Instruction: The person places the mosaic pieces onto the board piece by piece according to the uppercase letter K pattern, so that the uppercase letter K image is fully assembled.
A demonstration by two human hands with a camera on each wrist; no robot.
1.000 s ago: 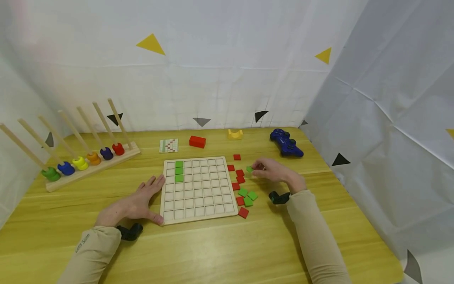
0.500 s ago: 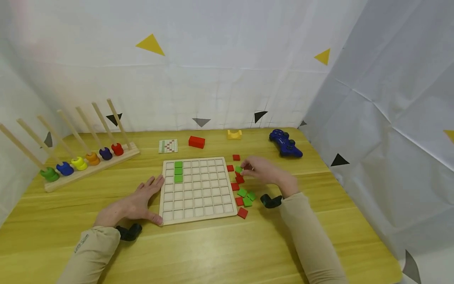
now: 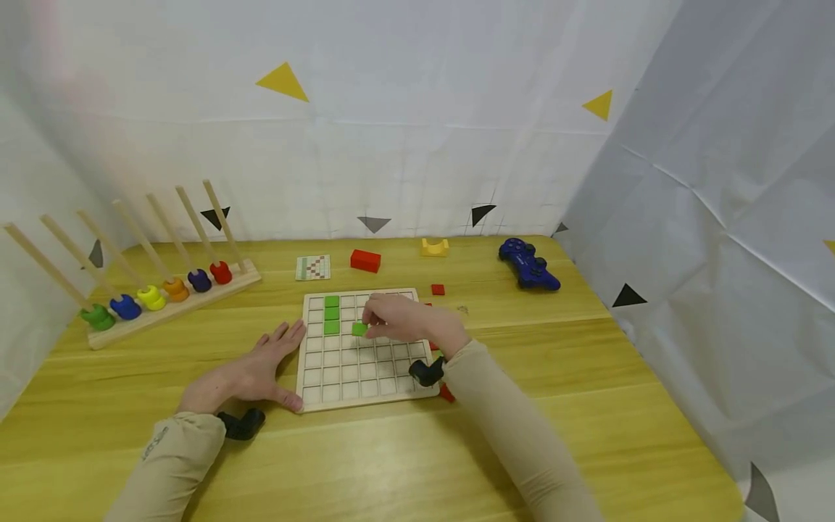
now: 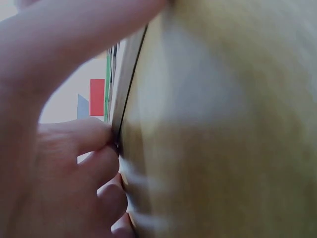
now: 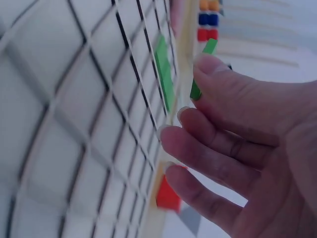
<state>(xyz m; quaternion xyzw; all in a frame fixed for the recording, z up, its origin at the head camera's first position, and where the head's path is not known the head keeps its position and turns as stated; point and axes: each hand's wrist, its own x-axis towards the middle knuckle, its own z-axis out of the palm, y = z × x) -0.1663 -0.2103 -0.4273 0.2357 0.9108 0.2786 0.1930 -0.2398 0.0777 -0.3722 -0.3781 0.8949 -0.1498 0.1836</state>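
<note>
A white gridded wooden board (image 3: 333, 377) lies on the table, with green square tiles (image 3: 332, 314) seated in its second column near the top. My right hand (image 3: 401, 317) is over the board and pinches one green tile (image 3: 359, 329) between thumb and finger. In the right wrist view that tile (image 5: 203, 69) is held tilted on edge, clear of the grid. My left hand (image 3: 261, 370) rests at the board's left edge with fingers spread, thumb at the near left corner. The left wrist view shows its fingers (image 4: 96, 173) along the board's side.
Red tiles (image 3: 438, 289) lie right of the board, partly hidden by the right arm. Behind stand a pattern card (image 3: 313, 267), a red block (image 3: 365, 261), a yellow arched block (image 3: 434, 249) and a blue game controller (image 3: 529, 264). A pegged wooden stand (image 3: 176, 308) with coloured beads is at left.
My right hand has carried the green tile left, from beside the loose tiles at the right to above the board. The left hand has stayed at the board's edge.
</note>
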